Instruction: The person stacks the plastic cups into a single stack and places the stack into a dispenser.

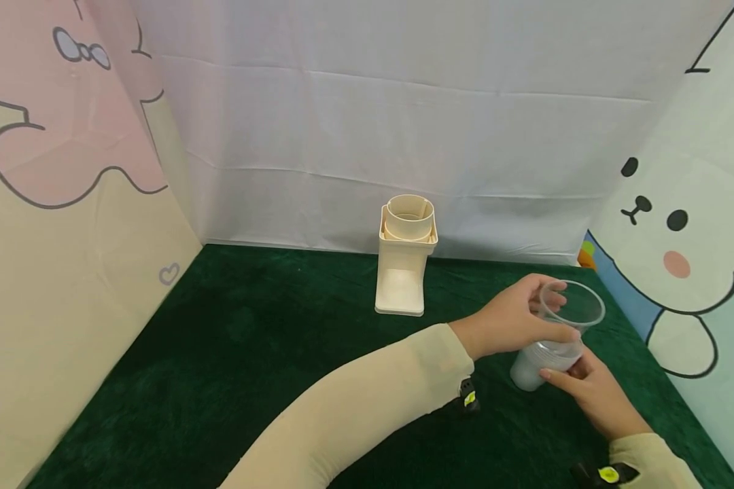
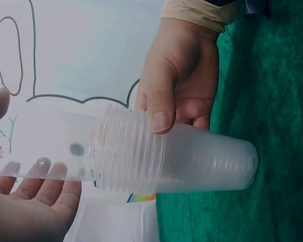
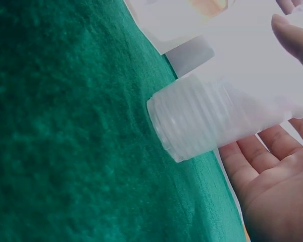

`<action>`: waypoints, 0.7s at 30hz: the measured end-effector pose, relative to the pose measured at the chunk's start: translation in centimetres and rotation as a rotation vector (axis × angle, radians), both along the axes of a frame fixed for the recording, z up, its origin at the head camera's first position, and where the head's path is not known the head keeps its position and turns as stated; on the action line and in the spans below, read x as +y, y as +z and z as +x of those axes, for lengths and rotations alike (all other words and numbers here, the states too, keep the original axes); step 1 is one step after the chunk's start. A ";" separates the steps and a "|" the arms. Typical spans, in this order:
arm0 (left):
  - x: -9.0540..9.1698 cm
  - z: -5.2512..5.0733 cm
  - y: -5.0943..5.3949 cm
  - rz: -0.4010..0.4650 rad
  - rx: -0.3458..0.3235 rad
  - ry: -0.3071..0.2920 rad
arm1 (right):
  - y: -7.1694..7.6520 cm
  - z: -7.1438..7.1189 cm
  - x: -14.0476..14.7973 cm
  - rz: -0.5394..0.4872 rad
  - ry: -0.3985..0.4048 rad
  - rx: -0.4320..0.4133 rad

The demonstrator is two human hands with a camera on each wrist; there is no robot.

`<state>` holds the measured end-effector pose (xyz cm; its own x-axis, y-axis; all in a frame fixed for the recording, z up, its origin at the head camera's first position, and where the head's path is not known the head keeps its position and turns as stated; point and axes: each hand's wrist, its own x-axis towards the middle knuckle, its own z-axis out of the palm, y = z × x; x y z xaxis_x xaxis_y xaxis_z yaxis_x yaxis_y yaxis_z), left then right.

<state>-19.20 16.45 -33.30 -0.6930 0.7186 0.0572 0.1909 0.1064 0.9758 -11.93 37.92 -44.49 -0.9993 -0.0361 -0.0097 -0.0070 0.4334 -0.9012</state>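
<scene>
A stack of clear plastic cups [image 2: 207, 159] is tilted at the right side of the green cloth, its bottom close to the cloth. My right hand [image 1: 599, 394] grips the stack around its side, thumb in front and fingers behind. Above it, my left hand [image 1: 520, 316] holds the top cup [image 1: 578, 305] between thumb and fingers. That cup stands well out of the stack, its lower part still inside the others' rims, as the left wrist view shows. In the right wrist view the ribbed lower end of the stack [image 3: 187, 118] is visible.
A cream plastic stand [image 1: 400, 278] with a round, open-topped tube rests at the back middle, near the white cloth wall [image 1: 318, 136]. Dark green cloth [image 1: 232, 353] covers the table. Printed cartoon curtains hang at left and right.
</scene>
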 end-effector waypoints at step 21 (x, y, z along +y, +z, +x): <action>1.2 0.3 -1.0 -0.096 0.023 0.061 | 0.0 -0.1 0.2 -0.028 0.017 0.000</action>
